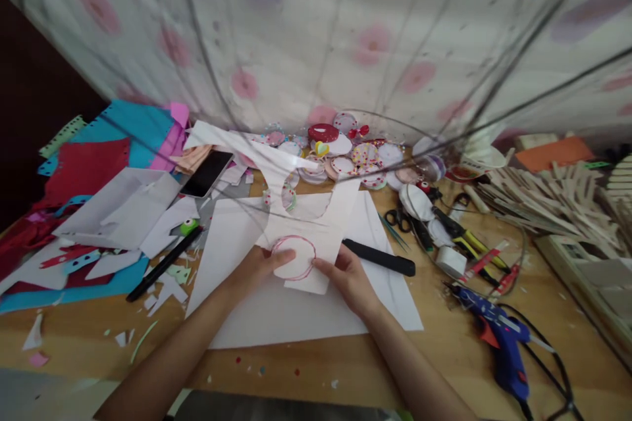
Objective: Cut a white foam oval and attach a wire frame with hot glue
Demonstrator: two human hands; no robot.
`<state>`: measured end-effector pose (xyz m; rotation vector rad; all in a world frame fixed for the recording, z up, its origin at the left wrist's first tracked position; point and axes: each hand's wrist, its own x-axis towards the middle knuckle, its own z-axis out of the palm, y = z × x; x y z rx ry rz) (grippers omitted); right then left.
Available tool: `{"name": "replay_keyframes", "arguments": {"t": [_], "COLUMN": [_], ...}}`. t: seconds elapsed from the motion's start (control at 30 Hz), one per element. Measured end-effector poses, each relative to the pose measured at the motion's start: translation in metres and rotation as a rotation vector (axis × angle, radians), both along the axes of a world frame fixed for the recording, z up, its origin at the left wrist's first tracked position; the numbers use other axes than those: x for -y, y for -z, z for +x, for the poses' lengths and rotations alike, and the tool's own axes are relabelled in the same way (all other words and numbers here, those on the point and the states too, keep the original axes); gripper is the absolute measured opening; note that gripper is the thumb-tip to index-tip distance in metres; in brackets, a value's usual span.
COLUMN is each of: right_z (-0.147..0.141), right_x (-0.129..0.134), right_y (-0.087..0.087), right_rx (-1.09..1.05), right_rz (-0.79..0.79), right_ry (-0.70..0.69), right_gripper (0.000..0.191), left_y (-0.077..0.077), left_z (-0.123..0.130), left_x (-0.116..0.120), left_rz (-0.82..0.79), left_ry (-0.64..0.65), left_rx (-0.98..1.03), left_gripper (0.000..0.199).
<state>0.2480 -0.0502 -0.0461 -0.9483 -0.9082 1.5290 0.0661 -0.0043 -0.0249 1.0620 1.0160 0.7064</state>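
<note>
Hands (255, 270) (352, 277) closed on white cut paper (320, 234), thumbs (284, 256) atop, fingertips hidden beneath.

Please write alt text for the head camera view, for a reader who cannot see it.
Left hand and right hand hold a cut-out white card marked with a red circle, over a white sheet on a wooden table. Colored sheets and a phone lie left, decorated round pieces behind, a blue glue gun right.

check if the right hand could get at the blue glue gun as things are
Probably yes: the right hand would need to release the cut white card, but the left hand also holds it, and bare tabletop lies between the right forearm and the blue glue gun.
</note>
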Motion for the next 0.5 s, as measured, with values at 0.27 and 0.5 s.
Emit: {"name": "replay_keyframes", "arguments": {"t": [0.27, 0.5], "right_z": [0.001, 0.003], "right_x": [-0.007, -0.005], "right_y": [0.016, 0.017], "right_rx": [-0.018, -0.087], "right_rz": [-0.061, -0.109], "right_ry": [-0.062, -0.092], "right_gripper": [0.026, 0.025], "left_y": [0.012, 0.008], "left_z": [-0.014, -0.011], "left_x": [-0.003, -0.001], "left_rz": [-0.14, -0.111], "left_ry": [-0.036, -0.018], "left_rx": [0.119, 0.15], "left_gripper": [0.033, 0.037]}}
